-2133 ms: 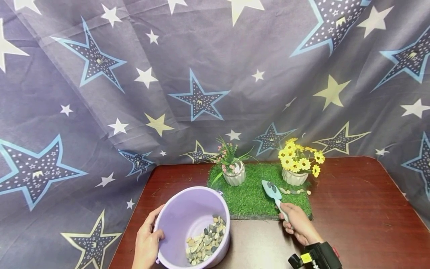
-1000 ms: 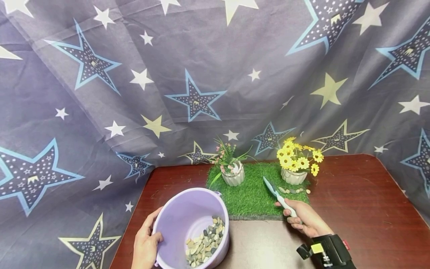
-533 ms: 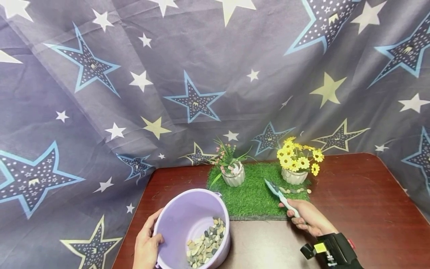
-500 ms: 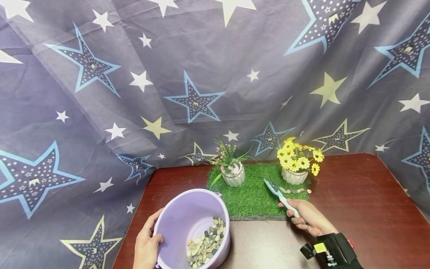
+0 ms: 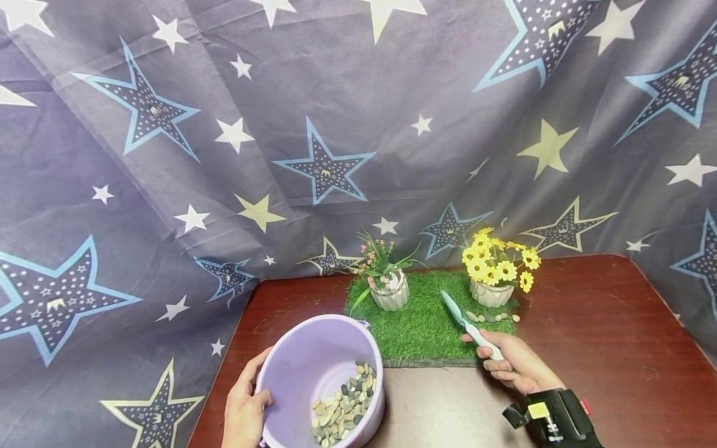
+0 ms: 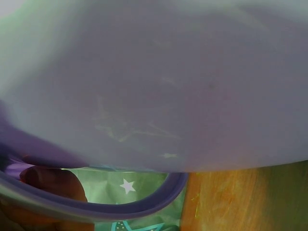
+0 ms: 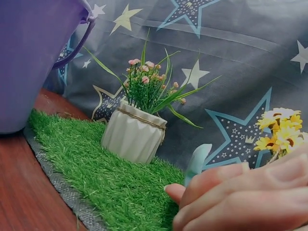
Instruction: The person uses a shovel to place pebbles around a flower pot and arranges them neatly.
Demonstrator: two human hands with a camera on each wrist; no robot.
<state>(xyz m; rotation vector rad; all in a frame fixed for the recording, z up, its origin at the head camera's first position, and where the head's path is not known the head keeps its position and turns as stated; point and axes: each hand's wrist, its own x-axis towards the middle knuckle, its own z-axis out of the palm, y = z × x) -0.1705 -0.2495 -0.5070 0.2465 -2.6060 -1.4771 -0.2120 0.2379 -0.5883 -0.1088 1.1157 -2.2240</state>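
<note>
Reddish table, left hand curled on purple bucket, right hand round trowel.

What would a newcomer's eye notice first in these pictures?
The star-patterned cloth behind the table probably strikes first. Next come the purple bucket of pebbles, gripped by the left hand, and the yellow potted flowers on the artificial grass, beyond the trowel in the right hand.

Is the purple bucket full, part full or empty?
Part full: pebbles lie low to one side of the purple bucket, leaving some bottom bare.
</note>
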